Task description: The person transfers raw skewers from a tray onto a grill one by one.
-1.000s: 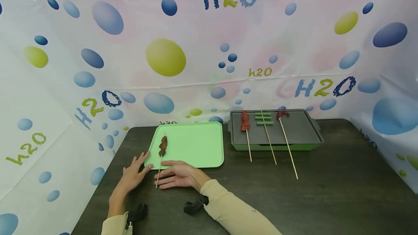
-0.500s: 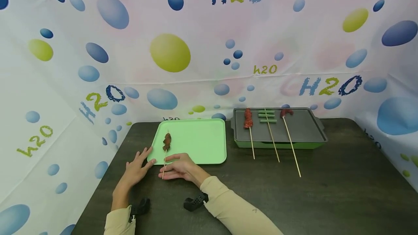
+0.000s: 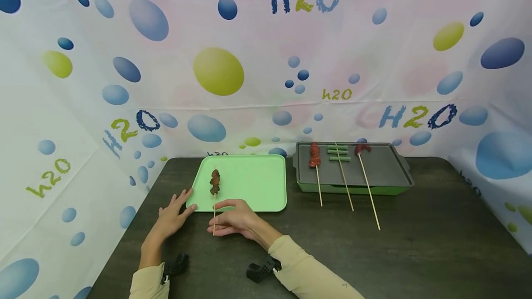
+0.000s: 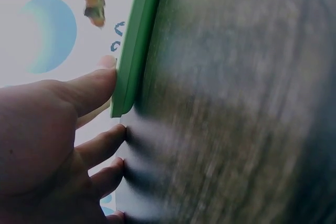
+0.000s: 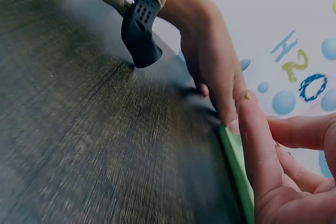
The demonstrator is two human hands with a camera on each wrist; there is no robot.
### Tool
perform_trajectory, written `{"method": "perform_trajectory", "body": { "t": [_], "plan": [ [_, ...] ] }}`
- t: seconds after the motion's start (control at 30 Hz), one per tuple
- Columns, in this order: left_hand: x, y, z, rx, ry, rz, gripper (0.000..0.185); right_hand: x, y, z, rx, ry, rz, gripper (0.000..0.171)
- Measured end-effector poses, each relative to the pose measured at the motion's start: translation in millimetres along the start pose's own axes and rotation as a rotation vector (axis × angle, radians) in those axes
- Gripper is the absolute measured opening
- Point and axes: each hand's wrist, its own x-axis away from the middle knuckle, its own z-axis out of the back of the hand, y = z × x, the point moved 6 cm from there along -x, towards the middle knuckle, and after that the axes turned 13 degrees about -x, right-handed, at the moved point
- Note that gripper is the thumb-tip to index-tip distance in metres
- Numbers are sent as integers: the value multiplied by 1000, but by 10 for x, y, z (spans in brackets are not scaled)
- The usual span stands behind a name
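A skewer [image 3: 214, 197] with a dark brown chunk of meat [image 3: 214, 182] lies on the left part of the light green tray [image 3: 257, 183], its stick running off the front rim. My right hand [image 3: 218, 218] pinches that stick just in front of the tray, fingers curled. My left hand [image 3: 176, 206] lies flat on the dark table, fingers straight, thumb against the tray's front-left corner. In the left wrist view the left hand's thumb [image 4: 97, 85] meets the tray's rim [image 4: 134, 51]. The right wrist view shows my right fingers [image 5: 262, 150] by the tray's edge [image 5: 236, 166]; the stick is hidden there.
A dark griddle pan [image 3: 386, 170] on a green base stands right of the tray. Three skewers lie on it: red meat [image 3: 314, 156], green pieces [image 3: 337, 152], red meat [image 3: 362, 148]. Their sticks overhang the front. Bubble-print curtains wall in the table.
The brown meat skewer has swung from a slant to straight and shifted slightly right on the tray. My right hand went from lying flat to pinching its stick. The left hand stayed put.
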Motion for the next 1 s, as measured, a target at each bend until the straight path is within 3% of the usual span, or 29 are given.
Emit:
{"method": "perform_trajectory", "body": {
  "t": [0.43,0.73,1.0],
  "plan": [
    [-15,-4,7,14,23,-25,68,454,-276,153,-46,-42,83,45],
    [-30,-8,9,24,24,-33,68,788,-527,247,-11,-83,134,45],
    [22,0,36,24,27,-31,67,1043,-641,386,0,-59,158,45]
  ]
}}
